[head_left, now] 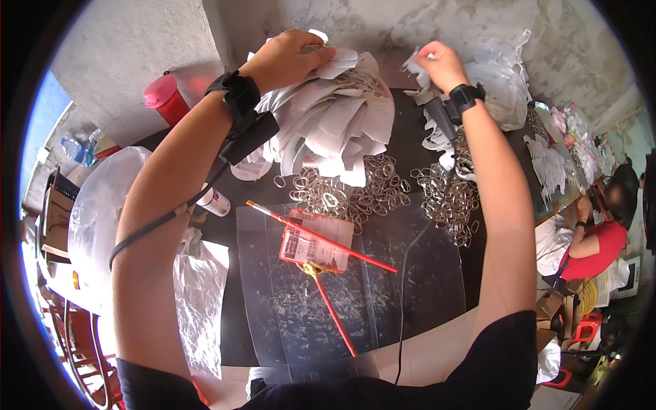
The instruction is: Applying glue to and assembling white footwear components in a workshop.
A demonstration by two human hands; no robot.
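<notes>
On top of a large fanned heap of white flat strips (328, 123), my left hand (290, 58) is closed, its thumb and fingers around some of them. To the right, my right hand (441, 67) pinches a thin, ragged white piece (414, 66), above more white scraps. Below the heap lies a spread of oval metal rings (348, 195), and a second pile of metal rings (447, 201) sits to its right. Nearer me, a red-handled brush (328, 239) lies across a red-edged flat container (316, 240), with another red-handled brush (333, 311) beside it, its tip smeared yellowish.
A stained clear plastic sheet (307, 328) covers the dark table's near part, with a black cable (402, 294) across it. At left are a small white canister (214, 201), a plastic bag (102, 198) and a red bucket (166, 101). A co-worker (594, 246) sits at far right.
</notes>
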